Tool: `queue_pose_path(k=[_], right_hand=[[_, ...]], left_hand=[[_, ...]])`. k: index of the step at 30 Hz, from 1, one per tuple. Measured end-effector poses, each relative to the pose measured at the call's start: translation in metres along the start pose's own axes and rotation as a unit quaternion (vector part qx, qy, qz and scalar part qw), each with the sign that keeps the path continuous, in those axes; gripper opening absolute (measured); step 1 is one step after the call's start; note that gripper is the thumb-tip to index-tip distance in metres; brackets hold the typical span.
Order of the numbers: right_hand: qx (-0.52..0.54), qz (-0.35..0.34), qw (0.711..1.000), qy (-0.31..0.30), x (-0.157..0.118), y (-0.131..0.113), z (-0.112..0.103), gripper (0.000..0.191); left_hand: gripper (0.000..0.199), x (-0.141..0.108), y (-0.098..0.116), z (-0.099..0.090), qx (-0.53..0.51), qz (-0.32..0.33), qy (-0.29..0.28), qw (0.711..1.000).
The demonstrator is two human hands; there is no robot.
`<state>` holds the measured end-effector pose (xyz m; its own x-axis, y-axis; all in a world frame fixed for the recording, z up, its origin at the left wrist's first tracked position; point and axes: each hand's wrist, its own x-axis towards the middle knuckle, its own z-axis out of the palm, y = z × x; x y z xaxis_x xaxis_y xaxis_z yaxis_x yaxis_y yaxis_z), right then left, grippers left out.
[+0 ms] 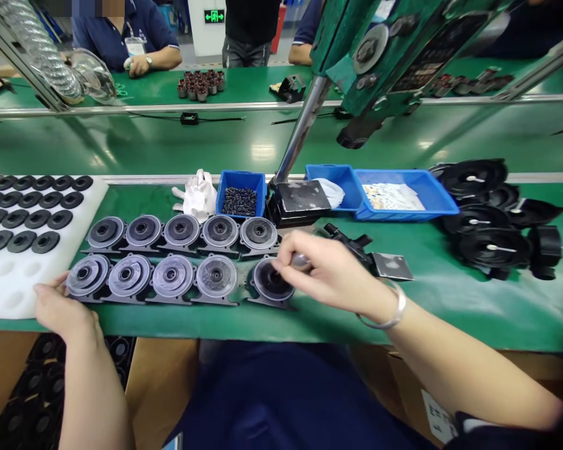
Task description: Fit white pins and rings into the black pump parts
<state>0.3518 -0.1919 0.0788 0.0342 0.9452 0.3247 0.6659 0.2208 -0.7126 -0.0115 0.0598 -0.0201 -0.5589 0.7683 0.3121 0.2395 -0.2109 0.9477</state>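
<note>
My right hand (328, 272) is closed round a small tool with a rounded, shiny end (301, 261); its working tip is hidden and blurred. Below the fingers lies a round black housing (269, 284), at the right end of the front row. My left hand (68, 312) rests at the row's other end, its fingers partly hidden and spread beside the leftmost housing (87, 276), seemingly touching it. Several more housings stand in two rows between my hands, with grey discs (217, 276) on top. Some also carry a smaller dark ring (171, 275).
Left is a white foam tray (87, 215) with black rings. Behind the rows are a white glove (199, 195), blue bins (241, 175) and a black metal block (303, 197). A green press (351, 56) overhangs. Black fan-shaped parts (492, 250) pile up right. People are across the bench.
</note>
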Motion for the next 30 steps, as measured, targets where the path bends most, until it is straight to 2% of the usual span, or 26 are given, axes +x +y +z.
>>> queue_pose_path(k=[3, 5, 10, 13, 19, 30], right_hand=[[0.031, -0.007, 0.995, 0.095, 0.013, -0.019, -0.012, 0.018], [0.044, -0.011, 0.993, 0.109, 0.023, -0.025, -0.006, 0.019], [0.092, -0.056, 0.994, 0.021, 0.048, -0.019, 0.044, 0.019], [0.103, -0.067, 0.992, -0.001, 0.059, -0.014, 0.064, 0.02], [0.084, -0.086, 0.993, 0.007, 0.07, -0.015, 0.07, 0.019], [-0.006, -0.103, 0.992, -0.077, 0.074, -0.014, 0.073, 0.015]], left_hand=[[0.042, 0.005, -0.008, -0.001, -0.005, 0.015, -0.009, 1.0], [0.044, 0.007, -0.011, -0.003, -0.002, 0.026, -0.01, 1.0], [0.05, 0.01, -0.015, -0.005, 0.014, 0.042, -0.018, 0.999], [0.051, 0.009, -0.015, -0.005, 0.019, 0.043, -0.025, 0.999], [0.053, 0.005, -0.012, -0.003, -0.001, 0.04, -0.032, 0.999], [0.058, 0.009, -0.017, -0.003, -0.011, 0.029, -0.037, 0.999]])
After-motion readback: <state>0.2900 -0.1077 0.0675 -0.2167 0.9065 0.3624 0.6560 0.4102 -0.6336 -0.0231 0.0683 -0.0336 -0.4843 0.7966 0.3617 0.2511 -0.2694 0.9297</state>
